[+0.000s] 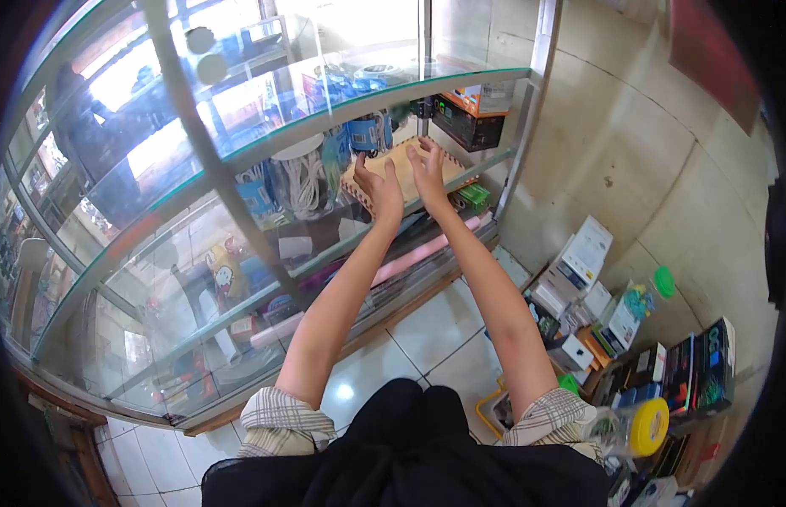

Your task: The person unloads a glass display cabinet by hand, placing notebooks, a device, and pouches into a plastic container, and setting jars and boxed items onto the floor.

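Both of my arms reach into the glass display case. My left hand (381,188) has its fingers apart and slightly curled, with nothing in it. Close beside it on the right, my right hand (428,173) is also open, its fingers loosely bent. Under and behind the hands, on a shelf, lie brown envelopes (404,160) with a striped border. Whether my fingers touch them I cannot tell. Left of my left hand stands a clear container of coiled white cables (306,183). A blue-labelled pack (369,133) stands behind the envelopes.
Glass shelf edges (494,78) and a metal post (209,144) frame the case. Dark and orange boxes (469,118) stand at the shelf's right end. A pink roll (425,249) lies lower down. Various boxes (583,253) and a yellow-lidded jar (648,427) crowd the floor at right.
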Tool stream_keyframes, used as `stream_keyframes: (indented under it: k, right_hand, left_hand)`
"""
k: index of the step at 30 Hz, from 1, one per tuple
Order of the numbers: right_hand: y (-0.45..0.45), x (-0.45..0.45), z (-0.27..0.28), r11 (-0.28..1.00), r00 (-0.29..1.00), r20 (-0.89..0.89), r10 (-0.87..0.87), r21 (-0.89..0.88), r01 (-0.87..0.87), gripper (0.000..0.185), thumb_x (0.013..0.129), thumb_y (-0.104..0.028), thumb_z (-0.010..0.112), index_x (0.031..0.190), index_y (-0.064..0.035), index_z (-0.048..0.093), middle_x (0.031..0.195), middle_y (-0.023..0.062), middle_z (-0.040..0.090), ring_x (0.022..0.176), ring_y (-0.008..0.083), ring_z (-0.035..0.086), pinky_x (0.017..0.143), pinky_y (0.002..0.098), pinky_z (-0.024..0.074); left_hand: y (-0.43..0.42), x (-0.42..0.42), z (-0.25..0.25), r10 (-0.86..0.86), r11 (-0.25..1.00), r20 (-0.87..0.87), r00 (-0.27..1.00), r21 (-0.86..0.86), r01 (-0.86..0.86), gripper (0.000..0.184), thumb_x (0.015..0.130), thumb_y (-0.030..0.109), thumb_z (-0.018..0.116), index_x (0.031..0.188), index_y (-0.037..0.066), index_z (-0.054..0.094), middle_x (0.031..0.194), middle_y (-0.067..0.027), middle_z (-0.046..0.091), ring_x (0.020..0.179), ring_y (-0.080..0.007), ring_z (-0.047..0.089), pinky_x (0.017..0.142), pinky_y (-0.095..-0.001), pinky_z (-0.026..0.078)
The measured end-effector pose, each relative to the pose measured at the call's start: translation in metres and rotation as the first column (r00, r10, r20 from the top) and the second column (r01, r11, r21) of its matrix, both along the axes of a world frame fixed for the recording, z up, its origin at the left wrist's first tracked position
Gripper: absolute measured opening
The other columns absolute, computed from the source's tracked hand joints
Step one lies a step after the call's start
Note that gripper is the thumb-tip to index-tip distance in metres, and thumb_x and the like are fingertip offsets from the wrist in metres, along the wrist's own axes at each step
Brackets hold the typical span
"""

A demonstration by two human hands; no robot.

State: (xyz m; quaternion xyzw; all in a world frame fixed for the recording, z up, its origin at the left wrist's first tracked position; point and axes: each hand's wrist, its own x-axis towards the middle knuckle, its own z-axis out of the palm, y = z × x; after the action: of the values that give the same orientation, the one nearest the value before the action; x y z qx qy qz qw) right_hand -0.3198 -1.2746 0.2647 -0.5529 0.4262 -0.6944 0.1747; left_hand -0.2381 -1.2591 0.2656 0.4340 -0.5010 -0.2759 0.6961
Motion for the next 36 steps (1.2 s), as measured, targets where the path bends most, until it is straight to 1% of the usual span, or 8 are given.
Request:
stream_keyframes:
  k: [6, 15, 21, 23, 25, 27, 30, 36]
  right_hand:
    - [-0.081, -0.006, -0.007, 0.992, 0.993, 0.047, 0.104, 0.064, -0.107, 0.067, 0.084, -0.048, 0.052, 0.125, 0.0019, 0.033, 0.122, 0.0213, 0.034, 0.109, 0.0308, 0.041, 0.094, 0.0368, 0.0331]
    - [-0.127, -0.006, 0.003, 0.896, 0.898, 0.097, 0.428, 0.083, -0.436, 0.077, 0.087, -0.06, 0.032, 0.133, 0.0014, 0.027, 0.137, 0.0177, 0.03, 0.129, 0.0261, 0.026, 0.104, 0.0325, 0.0207]
    - [-0.129, -0.013, 0.001, 0.834, 0.8, 0.274, 0.533, -0.013, -0.551, 0.073, 0.088, -0.059, 0.028, 0.125, 0.0024, 0.039, 0.127, 0.0142, 0.041, 0.116, 0.0224, 0.039, 0.1, 0.0326, 0.0257]
    - [-0.133, -0.013, -0.003, 0.876, 0.833, 0.301, 0.465, -0.018, -0.482, 0.071, 0.088, -0.06, 0.028, 0.119, 0.0029, 0.044, 0.118, 0.0132, 0.047, 0.108, 0.0209, 0.043, 0.095, 0.0336, 0.0292]
    - [-0.13, -0.016, -0.001, 0.959, 0.945, 0.284, 0.161, 0.183, -0.218, 0.07, 0.089, -0.058, 0.027, 0.115, 0.0042, 0.047, 0.111, 0.0135, 0.052, 0.103, 0.0207, 0.047, 0.092, 0.0325, 0.032]
    - [-0.116, -0.026, -0.001, 0.947, 0.926, 0.297, 0.234, 0.147, -0.287, 0.069, 0.089, -0.057, 0.027, 0.108, 0.0044, 0.051, 0.105, 0.0174, 0.054, 0.098, 0.0245, 0.05, 0.088, 0.034, 0.0341]
    - [-0.09, -0.02, 0.005, 0.98, 0.9, 0.401, -0.171, 0.163, 0.113, 0.061, 0.089, -0.055, 0.029, 0.091, 0.0017, 0.052, 0.09, 0.0201, 0.057, 0.09, 0.0318, 0.052, 0.084, 0.0373, 0.0362]
    - [-0.002, -0.024, 0.014, 0.942, 0.829, 0.448, -0.335, 0.139, 0.305, 0.049, 0.091, -0.045, 0.033, 0.089, 0.0011, 0.05, 0.089, 0.0191, 0.056, 0.085, 0.0321, 0.052, 0.079, 0.0386, 0.0372]
  left_hand:
    - [-0.086, -0.025, -0.007, 0.412, 0.911, -0.037, 0.911, -0.023, -0.413, 0.057, 0.085, 0.026, 0.052, 0.126, -0.006, 0.028, 0.123, -0.0246, 0.034, 0.118, -0.0392, 0.031, 0.098, -0.0461, 0.026]
    - [-0.101, -0.035, -0.002, 0.514, 0.836, 0.203, 0.833, 0.101, -0.54, 0.061, 0.089, 0.045, 0.04, 0.129, 0.0, 0.031, 0.125, -0.0213, 0.032, 0.116, -0.0345, 0.035, 0.096, -0.0448, 0.028]
    - [-0.097, -0.037, 0.001, 0.519, 0.828, 0.19, 0.833, 0.132, -0.545, 0.056, 0.087, 0.049, 0.041, 0.113, 0.0, 0.037, 0.116, -0.0191, 0.035, 0.109, -0.037, 0.036, 0.091, -0.0463, 0.03]
    - [-0.1, -0.039, 0.0, 0.58, 0.796, 0.171, 0.796, 0.089, -0.599, 0.053, 0.088, 0.05, 0.039, 0.104, 0.0, 0.037, 0.113, -0.0217, 0.04, 0.106, -0.0376, 0.041, 0.087, -0.0452, 0.033]
    - [-0.099, -0.036, 0.001, 0.354, 0.935, -0.156, 0.922, 0.064, -0.348, 0.055, 0.088, 0.052, 0.037, 0.105, -0.001, 0.036, 0.105, -0.0251, 0.046, 0.1, -0.0389, 0.047, 0.083, -0.0433, 0.036]
    - [-0.098, -0.037, 0.002, 0.383, 0.924, -0.183, 0.906, 0.076, -0.375, 0.052, 0.089, 0.048, 0.038, 0.104, -0.002, 0.039, 0.1, -0.025, 0.05, 0.096, -0.0392, 0.049, 0.083, -0.0437, 0.036]
    - [-0.093, -0.037, -0.001, 0.351, 0.937, -0.189, 0.917, 0.071, -0.343, 0.05, 0.091, 0.044, 0.037, 0.101, -0.005, 0.045, 0.096, -0.0245, 0.053, 0.094, -0.0399, 0.049, 0.082, -0.0447, 0.035]
    - [-0.024, -0.052, 0.005, 0.114, 0.986, -0.165, 0.98, 0.143, -0.091, 0.052, 0.094, 0.042, 0.028, 0.091, -0.006, 0.049, 0.095, -0.024, 0.05, 0.093, -0.0399, 0.046, 0.082, -0.0433, 0.033]
